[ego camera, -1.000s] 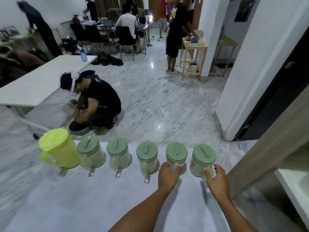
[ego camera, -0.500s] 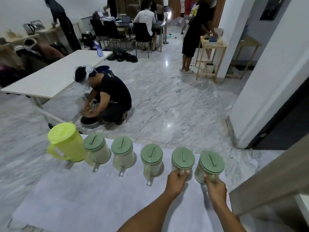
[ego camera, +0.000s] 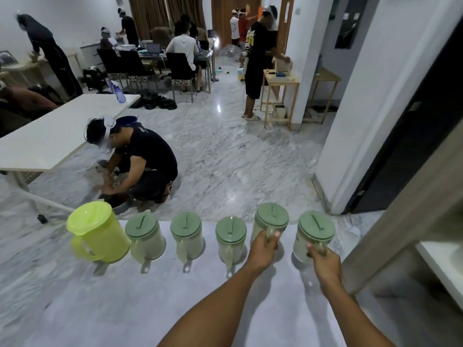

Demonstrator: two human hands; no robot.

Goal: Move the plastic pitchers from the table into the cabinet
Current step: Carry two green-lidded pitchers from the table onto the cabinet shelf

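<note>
Pitchers stand in a row of six along the far edge of the table (ego camera: 155,304): one lime pitcher (ego camera: 100,234) at ten o'clock, then five sage-lidded ones running toward two o'clock. The left hand (ego camera: 263,249) is clenched around the handle of the fifth pitcher (ego camera: 270,224), which looks raised slightly; the right hand (ego camera: 324,265) grips the handle of the sixth pitcher (ego camera: 314,234). They appear empty, so probably light, stiff plastic (lids may sit loose). Handles give the surest hold. The cabinet (ego camera: 413,221) waits at three o'clock.
</note>
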